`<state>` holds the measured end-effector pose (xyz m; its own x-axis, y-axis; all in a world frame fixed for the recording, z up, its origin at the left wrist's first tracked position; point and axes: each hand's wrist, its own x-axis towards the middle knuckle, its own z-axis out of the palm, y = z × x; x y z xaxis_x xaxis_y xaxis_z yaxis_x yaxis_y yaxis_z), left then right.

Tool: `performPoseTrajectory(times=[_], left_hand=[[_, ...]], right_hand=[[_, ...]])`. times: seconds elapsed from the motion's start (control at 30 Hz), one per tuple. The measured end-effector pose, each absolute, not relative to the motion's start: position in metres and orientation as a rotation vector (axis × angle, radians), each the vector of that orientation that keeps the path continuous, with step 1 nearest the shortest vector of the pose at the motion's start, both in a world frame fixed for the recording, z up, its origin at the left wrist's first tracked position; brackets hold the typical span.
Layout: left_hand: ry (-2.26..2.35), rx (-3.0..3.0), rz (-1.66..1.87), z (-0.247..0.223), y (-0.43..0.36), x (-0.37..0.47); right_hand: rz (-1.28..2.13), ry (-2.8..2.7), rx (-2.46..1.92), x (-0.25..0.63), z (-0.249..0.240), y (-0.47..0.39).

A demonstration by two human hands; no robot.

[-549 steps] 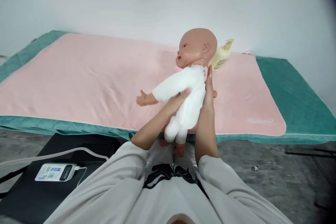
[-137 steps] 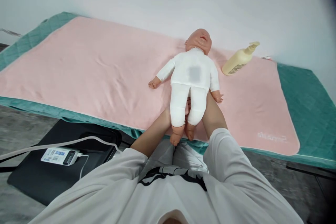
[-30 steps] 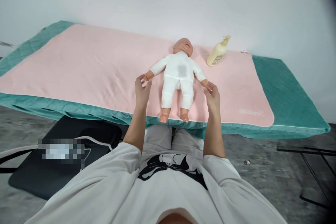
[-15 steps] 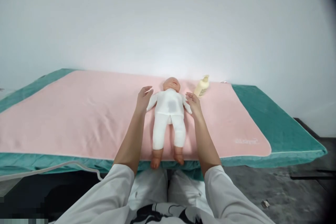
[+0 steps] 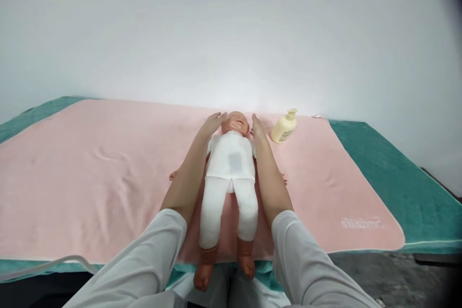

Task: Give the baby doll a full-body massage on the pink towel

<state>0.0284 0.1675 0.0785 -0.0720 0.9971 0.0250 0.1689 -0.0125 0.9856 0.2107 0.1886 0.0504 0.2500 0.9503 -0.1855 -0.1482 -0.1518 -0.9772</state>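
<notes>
A baby doll in a white top and white trousers lies on its back on a pink mat, head toward the wall and feet over the near edge. On the left side of its head is my left hand, fingers stretched out toward the head. My right hand is upright on the other side, fingers extended, close by the cheek. Whether either palm touches the head I cannot tell. My forearms cover most of the doll's arms. A cream pump bottle stands on the mat to the right of my right hand.
Under the mat is a green padded bed, its far side by a white wall. A pale cord runs along the near left edge. Grey floor shows at lower right.
Both hands have moved from beside the doll's arms up to the sides of its head and closer together. The view has shifted nearer, so the doll and bottle look larger.
</notes>
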Motion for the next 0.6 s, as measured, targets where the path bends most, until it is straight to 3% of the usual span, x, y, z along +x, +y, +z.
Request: performPoseTrajectory(times=[0.13, 0.37, 0.6], left_hand=[[1.437, 1.293, 1.1, 0.074, 0.186, 0.037], [1.255, 1.285, 1.039, 0.057, 0.192, 0.043], [1.262, 0.959, 1.082, 0.069, 0.185, 0.05]], right_hand=[[1.383, -0.968, -1.208, 0.206, 0.048, 0.19], [1.251, -1.178, -0.921, 0.193, 0.054, 0.153], [1.391, -0.848, -1.012, 0.185, 0.066, 0.167]])
